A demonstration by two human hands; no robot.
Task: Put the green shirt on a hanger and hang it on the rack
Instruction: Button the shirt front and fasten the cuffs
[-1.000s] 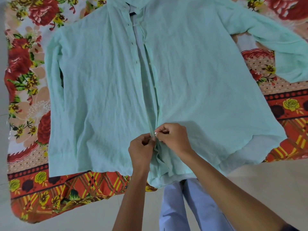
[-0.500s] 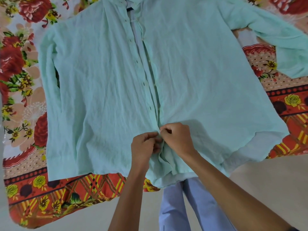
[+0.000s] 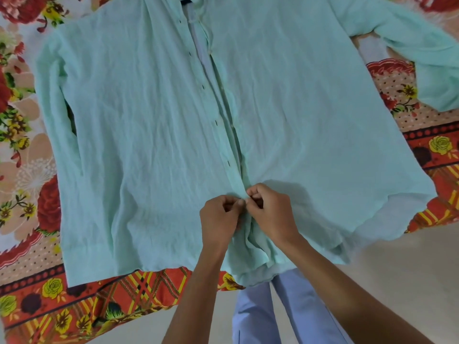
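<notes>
A pale green long-sleeved shirt lies spread flat, front side up, with its collar at the top edge of the view. Its front placket runs down the middle, open above my hands. My left hand pinches the left placket edge low on the shirt. My right hand pinches the right edge just beside it, fingertips of both hands meeting. No hanger or rack is in view.
The shirt rests on a floral sheet with red roses and an orange patterned border. Bare beige floor lies at the lower right. My legs in light blue trousers stand below the shirt's hem.
My hands have stayed pinched together on the lower placket, working at the same spot. The view has shifted slightly, so the shirt sits a little lower and more to the left.
</notes>
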